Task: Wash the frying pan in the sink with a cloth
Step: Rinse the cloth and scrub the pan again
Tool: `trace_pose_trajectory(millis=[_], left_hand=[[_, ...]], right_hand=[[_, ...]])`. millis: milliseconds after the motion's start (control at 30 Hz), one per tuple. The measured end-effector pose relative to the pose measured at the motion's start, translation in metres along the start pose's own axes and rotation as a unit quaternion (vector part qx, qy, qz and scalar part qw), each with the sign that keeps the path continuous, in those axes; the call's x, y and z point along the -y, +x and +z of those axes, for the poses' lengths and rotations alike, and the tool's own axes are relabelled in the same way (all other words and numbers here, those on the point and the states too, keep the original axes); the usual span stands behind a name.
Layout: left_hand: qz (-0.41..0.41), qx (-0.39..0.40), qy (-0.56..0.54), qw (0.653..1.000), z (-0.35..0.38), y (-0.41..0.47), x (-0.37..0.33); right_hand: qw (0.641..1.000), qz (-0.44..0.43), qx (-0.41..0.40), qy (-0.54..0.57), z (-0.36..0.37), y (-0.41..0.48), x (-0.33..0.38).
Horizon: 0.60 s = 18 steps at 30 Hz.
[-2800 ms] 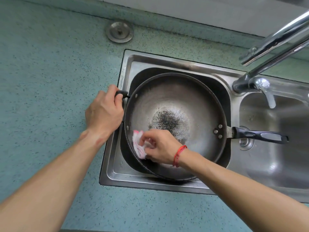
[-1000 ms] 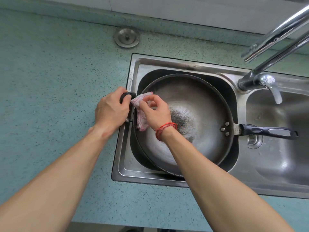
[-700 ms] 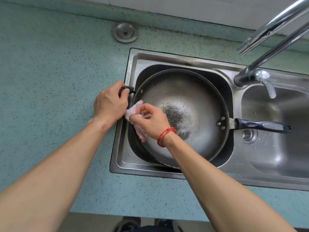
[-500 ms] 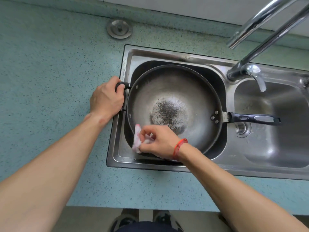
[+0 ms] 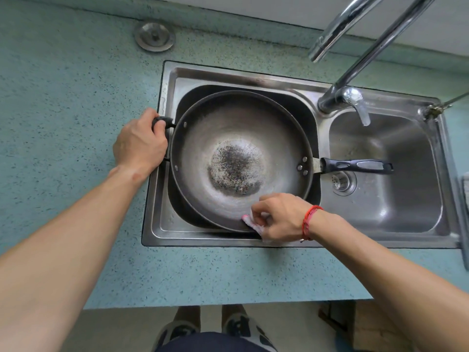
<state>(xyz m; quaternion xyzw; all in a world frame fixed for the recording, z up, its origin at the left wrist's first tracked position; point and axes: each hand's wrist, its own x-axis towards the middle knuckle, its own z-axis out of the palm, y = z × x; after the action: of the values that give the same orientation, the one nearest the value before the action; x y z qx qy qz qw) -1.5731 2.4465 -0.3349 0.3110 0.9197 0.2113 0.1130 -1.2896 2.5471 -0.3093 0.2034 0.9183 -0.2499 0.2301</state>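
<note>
Nearest the viewer, beyond a strip of speckled teal stone countertop (image 5: 76, 85), the right hand (image 5: 279, 217) curls its fingers around a small bunched pink-and-white cloth (image 5: 251, 223). It presses the cloth onto the near rim of a large round dark-grey metal frying pan (image 5: 203, 138). A red string bracelet (image 5: 309, 222) circles that wrist.

The pan sits in the left basin of a stainless-steel double sink (image 5: 228, 74) and nearly fills it. Just beyond the right hand's fingertips, in the pan's centre, lies a dark speckled burnt-looking patch (image 5: 236, 168).

Across the pan from the right hand, the left hand (image 5: 139, 146) is closed around the pan's short black side grip (image 5: 162, 121), steadying it. Further from the right hand, the pan's long black handle (image 5: 355, 165) reaches over the right basin, above its round metal drain (image 5: 342, 180).

Beyond both hands stand a chrome tap (image 5: 340, 97), with no water seen running, and a round metal sink plug (image 5: 154, 36) lying on the counter.

The washing appears to be under way: the cloth is working the rim and side wall. The dark patch in the centre looks untouched, so the middle likely remains to be scrubbed, and then rinsed. No suds are visible.

No brand, label or writing can be read anywhere.
</note>
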Motion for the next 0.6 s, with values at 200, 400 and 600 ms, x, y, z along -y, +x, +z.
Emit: trace_pose_trajectory(millis=[200,400,600], left_hand=[[-0.012,0.003,0.006,1.000,0.001,0.000,-0.001],[-0.022,-0.002,-0.001,1.000,0.001,-0.002,-0.005],[-0.019,-0.007,0.002,1.000,0.000,-0.004,-0.006]], right_hand=[[0.986,-0.030,-0.041,0.161,0.006,0.019,0.055],[0.935,0.016,-0.148,0.321,0.023,0.052,0.094],[0.965,-0.029,-0.125,0.229,0.027,0.025,0.065]])
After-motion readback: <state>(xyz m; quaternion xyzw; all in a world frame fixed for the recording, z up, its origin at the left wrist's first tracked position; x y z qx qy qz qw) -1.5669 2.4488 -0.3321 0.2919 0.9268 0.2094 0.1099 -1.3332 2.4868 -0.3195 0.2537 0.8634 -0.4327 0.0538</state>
